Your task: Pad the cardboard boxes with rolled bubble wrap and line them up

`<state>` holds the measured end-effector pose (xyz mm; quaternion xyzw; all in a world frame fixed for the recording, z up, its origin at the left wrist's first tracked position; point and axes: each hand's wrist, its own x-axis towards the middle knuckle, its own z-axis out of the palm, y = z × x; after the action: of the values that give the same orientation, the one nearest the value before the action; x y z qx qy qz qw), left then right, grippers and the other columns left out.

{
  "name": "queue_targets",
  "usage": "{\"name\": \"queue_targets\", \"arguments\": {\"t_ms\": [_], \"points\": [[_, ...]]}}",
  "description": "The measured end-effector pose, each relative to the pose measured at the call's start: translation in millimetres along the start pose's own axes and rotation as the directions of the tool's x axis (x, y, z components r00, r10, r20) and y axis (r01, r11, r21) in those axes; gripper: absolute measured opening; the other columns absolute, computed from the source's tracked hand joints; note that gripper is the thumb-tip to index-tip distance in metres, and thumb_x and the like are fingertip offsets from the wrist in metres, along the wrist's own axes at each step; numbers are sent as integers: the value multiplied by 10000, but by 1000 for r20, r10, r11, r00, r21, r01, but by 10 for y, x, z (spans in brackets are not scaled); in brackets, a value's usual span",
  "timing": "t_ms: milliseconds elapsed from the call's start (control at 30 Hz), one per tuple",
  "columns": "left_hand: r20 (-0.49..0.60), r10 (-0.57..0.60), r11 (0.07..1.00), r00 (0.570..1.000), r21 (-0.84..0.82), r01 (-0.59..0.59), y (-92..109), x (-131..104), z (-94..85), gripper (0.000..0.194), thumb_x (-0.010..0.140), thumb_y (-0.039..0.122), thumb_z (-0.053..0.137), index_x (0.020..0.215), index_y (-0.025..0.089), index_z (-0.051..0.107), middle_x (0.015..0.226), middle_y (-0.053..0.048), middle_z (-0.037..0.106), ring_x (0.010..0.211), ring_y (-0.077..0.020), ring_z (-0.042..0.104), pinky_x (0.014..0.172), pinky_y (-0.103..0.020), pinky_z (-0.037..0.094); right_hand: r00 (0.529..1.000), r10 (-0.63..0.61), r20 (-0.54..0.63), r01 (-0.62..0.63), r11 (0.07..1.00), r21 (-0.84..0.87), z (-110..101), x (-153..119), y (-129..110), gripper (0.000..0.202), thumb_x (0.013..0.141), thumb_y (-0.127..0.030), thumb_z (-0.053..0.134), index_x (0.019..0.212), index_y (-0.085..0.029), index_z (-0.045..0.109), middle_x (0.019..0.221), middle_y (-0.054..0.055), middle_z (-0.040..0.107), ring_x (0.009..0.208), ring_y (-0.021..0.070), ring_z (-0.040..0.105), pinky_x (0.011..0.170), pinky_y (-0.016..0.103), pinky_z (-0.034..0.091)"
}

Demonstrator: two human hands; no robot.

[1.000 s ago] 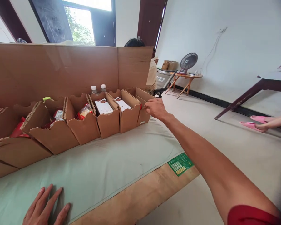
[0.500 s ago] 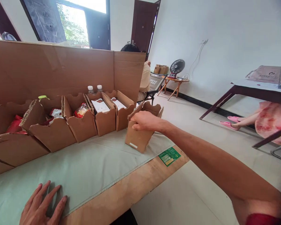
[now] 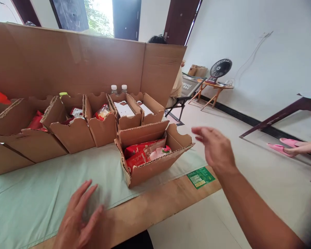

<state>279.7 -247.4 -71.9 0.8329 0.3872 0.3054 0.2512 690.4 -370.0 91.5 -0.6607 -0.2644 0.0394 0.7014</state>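
An open cardboard box point(image 3: 155, 168) stands turned on the pale green cloth, in front of the row. Inside it lie red packets point(image 3: 138, 159) and a pink-and-white packet point(image 3: 159, 152). To the right of the box is my right hand point(image 3: 217, 147), holding nothing, its fingers stretched toward the box's right end and apart from it. My left hand point(image 3: 77, 216) is over the cloth near the table's front edge, left of the box, with fingers spread and nothing in them.
Behind, cardboard bins point(image 3: 72, 133) stand in a row, holding packets and white boxes point(image 3: 123, 109). A tall cardboard panel point(image 3: 106, 62) backs them, with two white-capped bottles point(image 3: 114, 89) before it. Beyond are a seated person, a chair point(image 3: 190, 86) and a fan point(image 3: 221, 68).
My right hand has let go of the cardboard box and moved right. The box now sits turned, its contents visible. My left hand has shifted right, and the view has swung left.
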Motion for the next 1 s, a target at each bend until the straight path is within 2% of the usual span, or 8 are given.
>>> {"name": "queue_targets", "arguments": {"t_ms": [133, 233, 333, 633, 733, 833, 933, 1000], "points": [[212, -18, 968, 977, -243, 70, 530, 246, 317, 729, 908, 436, 596, 1585, 295, 363, 1582, -135, 492, 1371, -370, 558, 1115, -591, 492, 964, 204, 168, -209, 978, 14, -43, -378, 722, 393, 735, -589, 720, 884, -228, 763, 972, 88, 795, 900, 267, 723, 723, 396, 562], [297, 7, 914, 955, -389, 114, 808, 437, 481, 787, 908, 382, 591, 1617, 285, 263, 1576, -156, 485, 1299, -353, 603, 1068, -573, 517, 953, 246, 178, -264, 961, 84, 70, -618, 918, 460, 806, -676, 640, 983, -266, 753, 1073, 70, 797, 975, 273, 725, 754, 404, 577], [277, -6, 878, 961, -458, 138, 924, 583, 519, 752, 889, 335, 600, 1577, 259, 304, 1520, -154, 530, 1259, -344, 613, 1039, -558, 519, 946, 275, 169, -303, 938, 170, 175, -646, 962, 509, 797, -737, 651, 981, -275, 757, 1115, 53, 792, 1044, 270, 703, 810, 390, 567], [234, -6, 851, 972, -509, 128, 736, 1015, 501, 674, 901, 336, 611, 1524, 270, 363, 1504, -120, 536, 1314, -326, 563, 1079, -536, 489, 954, 215, 211, -259, 944, 207, 519, -534, 1109, 594, 814, -750, 631, 1126, -259, 747, 1284, 63, 740, 1184, 282, 650, 977, 437, 515], [252, 52, 841, 966, -533, 94, 631, 986, 583, 802, 914, 355, 597, 1614, 273, 215, 1625, -144, 411, 1423, -345, 485, 1104, -546, 481, 965, 213, 150, -238, 955, 175, 471, -586, 1149, 598, 838, -713, 629, 1214, -256, 718, 1348, 75, 709, 1251, 285, 632, 1029, 452, 495], [237, 61, 932, 970, -360, 30, 479, 839, 553, 868, 909, 356, 598, 1645, 270, 146, 1676, -160, 334, 1508, -381, 380, 1158, -621, 412, 972, 212, 96, -214, 977, 11, 252, -755, 1181, 549, 832, -617, 695, 1234, -245, 711, 1358, 90, 705, 1288, 295, 628, 1059, 453, 495], [333, 64, 997, 941, -58, -47, 349, 601, 295, 782, 889, 327, 624, 1600, 192, 328, 1629, -194, 417, 1539, -412, 315, 1213, -675, 303, 975, 77, 211, -6, 947, -322, -41, -975, 1296, 450, 885, -557, 654, 1173, -225, 749, 1290, 100, 743, 1232, 302, 673, 1049, 437, 524], [419, 41, 994, 907, 78, -81, 306, 396, 58, 671, 889, 323, 637, 1517, 152, 474, 1621, -201, 429, 1546, -415, 300, 1238, -673, 252, 888, -100, 449, 322, 832, -451, -129, -1071, 1454, 376, 926, -513, 597, 1115, -241, 776, 1234, 87, 767, 1118, 292, 729, 967, 419, 578]]}}
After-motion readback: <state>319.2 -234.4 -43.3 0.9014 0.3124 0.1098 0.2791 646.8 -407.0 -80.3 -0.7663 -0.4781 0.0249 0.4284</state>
